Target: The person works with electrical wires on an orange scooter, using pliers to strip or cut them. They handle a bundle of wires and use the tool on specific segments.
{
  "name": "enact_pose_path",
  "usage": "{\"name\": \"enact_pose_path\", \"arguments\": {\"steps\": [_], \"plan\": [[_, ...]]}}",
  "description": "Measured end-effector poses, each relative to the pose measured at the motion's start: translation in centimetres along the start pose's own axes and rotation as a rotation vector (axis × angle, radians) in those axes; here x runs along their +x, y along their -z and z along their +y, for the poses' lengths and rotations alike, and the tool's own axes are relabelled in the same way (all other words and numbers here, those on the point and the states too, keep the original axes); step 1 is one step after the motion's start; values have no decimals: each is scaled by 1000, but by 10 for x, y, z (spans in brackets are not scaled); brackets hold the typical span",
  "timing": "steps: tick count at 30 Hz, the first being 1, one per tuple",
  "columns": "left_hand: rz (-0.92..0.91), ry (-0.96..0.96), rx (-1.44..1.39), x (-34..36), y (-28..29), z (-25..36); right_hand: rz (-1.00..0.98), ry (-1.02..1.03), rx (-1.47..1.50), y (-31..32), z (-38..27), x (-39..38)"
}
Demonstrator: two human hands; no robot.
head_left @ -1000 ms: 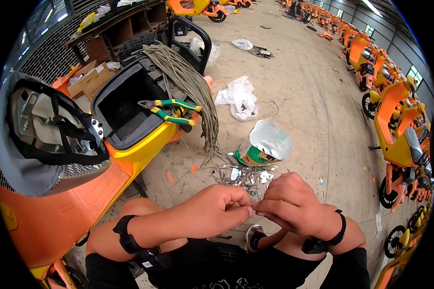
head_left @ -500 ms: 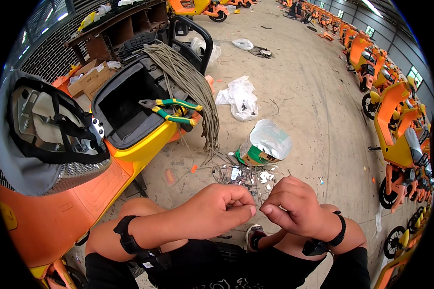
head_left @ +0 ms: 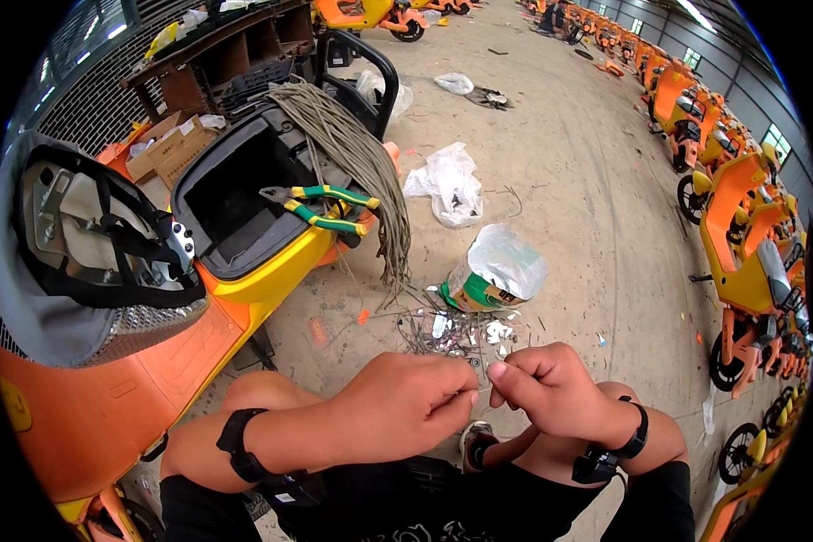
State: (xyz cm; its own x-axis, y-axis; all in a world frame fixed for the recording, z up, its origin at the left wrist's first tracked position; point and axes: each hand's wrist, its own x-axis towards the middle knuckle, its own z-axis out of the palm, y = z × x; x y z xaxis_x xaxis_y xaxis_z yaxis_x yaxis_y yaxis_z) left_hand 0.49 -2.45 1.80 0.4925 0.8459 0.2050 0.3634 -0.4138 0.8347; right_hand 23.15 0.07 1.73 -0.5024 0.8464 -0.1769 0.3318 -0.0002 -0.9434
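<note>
Both our hands meet low in the centre of the frame, fingertips near each other with a narrow gap between. Left hand: fingers curled in, thumb pressed along the forefinger. Right hand: likewise clenched, thumb tip against the bent forefinger. We cannot tell what, if anything, either pinches. Each wrist wears a black band.

Nearest thing, just above the fingertips at lower centre: a litter of small scraps, pale bits and dark thin pieces, on the concrete floor. Touching its upper edge, we note a silver-lined container, green outside. Above it, a crumpled clear bag.

Left of centre, green-and-yellow pliers lie across the edge of an open black compartment on an orange-and-yellow scooter; a bundle of grey-brown cords drapes beside them. Right edge: scooters in rows.
</note>
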Motion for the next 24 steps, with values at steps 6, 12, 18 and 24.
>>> {"name": "enact_pose_path", "arguments": {"steps": [6, 12, 18, 24], "plan": [[23, -221, 353, -2, -4, -2, -40, -261, 133, 1, -3, 3], [63, -229, 387, -4, -7, -1, -84, -150, 137, 2, 11, 6], [47, 136, 12, 0, 0, 2, 101, 593, -328, 5, 6, 11], [-148, 450, -540, 4, 8, -6, 22, 963, -704, 21, 3, 11]]}}
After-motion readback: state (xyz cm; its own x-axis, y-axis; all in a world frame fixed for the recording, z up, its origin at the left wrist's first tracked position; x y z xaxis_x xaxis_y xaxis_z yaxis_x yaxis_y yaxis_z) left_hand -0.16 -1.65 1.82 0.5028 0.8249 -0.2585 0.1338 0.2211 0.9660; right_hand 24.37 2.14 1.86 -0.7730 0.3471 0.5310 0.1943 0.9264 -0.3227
